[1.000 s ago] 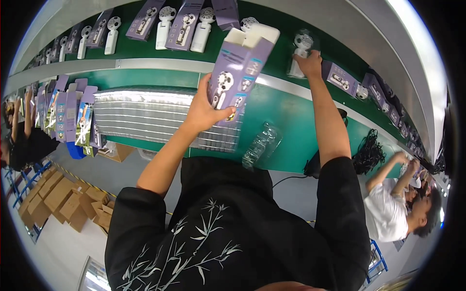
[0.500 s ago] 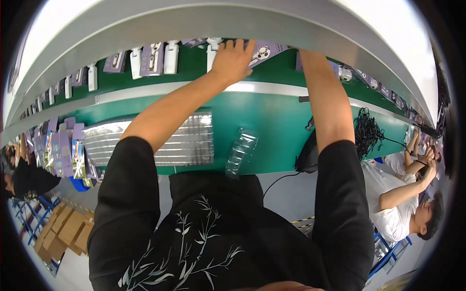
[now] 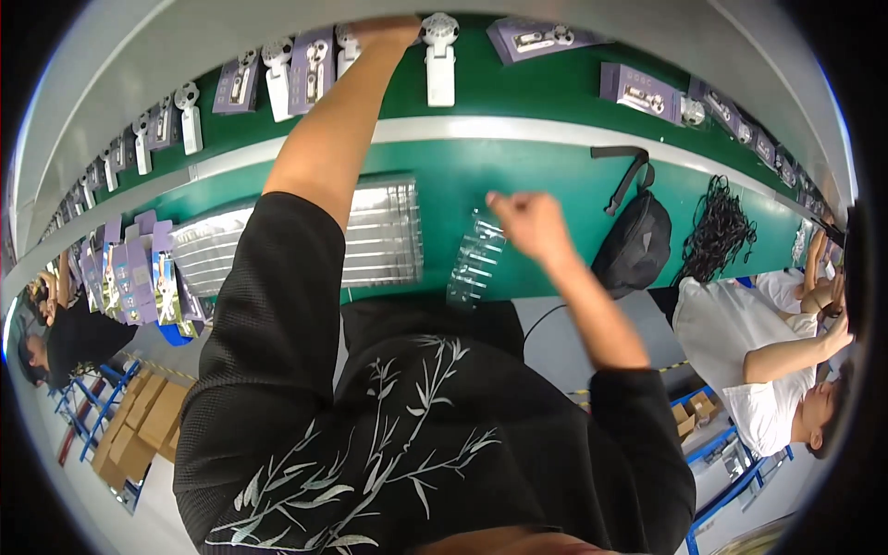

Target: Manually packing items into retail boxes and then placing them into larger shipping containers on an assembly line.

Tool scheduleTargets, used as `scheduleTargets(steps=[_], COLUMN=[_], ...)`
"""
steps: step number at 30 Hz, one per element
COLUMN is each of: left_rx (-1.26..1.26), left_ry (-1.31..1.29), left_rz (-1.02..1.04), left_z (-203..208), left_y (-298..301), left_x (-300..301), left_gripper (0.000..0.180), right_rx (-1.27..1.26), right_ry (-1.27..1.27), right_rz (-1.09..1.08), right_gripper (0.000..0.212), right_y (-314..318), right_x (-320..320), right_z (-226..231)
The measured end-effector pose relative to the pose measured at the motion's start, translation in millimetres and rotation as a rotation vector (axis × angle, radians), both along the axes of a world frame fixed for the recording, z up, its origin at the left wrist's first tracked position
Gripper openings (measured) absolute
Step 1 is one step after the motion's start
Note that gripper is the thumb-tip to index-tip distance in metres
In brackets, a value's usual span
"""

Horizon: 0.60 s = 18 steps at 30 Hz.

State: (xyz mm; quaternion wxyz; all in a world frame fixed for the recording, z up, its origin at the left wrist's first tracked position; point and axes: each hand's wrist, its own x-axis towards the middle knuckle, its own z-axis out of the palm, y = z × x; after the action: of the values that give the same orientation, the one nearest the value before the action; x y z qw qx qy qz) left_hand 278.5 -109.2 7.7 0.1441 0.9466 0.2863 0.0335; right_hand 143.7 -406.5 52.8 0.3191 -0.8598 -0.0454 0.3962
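Dark-green belt [image 3: 527, 88], beyond a metal rail [image 3: 518, 129], carries a white handheld fan [image 3: 441, 74] with a football-patterned head, at 12 o'clock. The left hand [image 3: 392, 30] reaches just beside that head, toward 11 o'clock; blurred and partly hidden, its grip cannot be told. The right hand [image 3: 535, 224] is over the green surface [image 3: 546, 166] at 2 o'clock, fingers curled, possibly touching the clear plastic tray [image 3: 472, 268] at its 8 o'clock; I cannot tell whether it grips. The step seems a reach across the belt; lifting the fan would call for a handle grip.
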Motion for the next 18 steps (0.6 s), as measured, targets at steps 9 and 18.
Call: scheduleTargets(steps=[9, 18], left_rx=[-0.89, -1.309], left_ry=[-0.445, -0.523], left_rz=[0.159, 0.408], left_z=[23, 71], left_y=[29, 32], left_x=[-90, -331], left_gripper=[0.07, 0.084], right_rx=[0.169, 0.312], right_ry=[0.249, 0.261], right_rz=[-0.27, -0.151], right_gripper=[0.046, 0.035], right_y=[-7, 31], right_x=[-138, -149], right_z=[-85, -62])
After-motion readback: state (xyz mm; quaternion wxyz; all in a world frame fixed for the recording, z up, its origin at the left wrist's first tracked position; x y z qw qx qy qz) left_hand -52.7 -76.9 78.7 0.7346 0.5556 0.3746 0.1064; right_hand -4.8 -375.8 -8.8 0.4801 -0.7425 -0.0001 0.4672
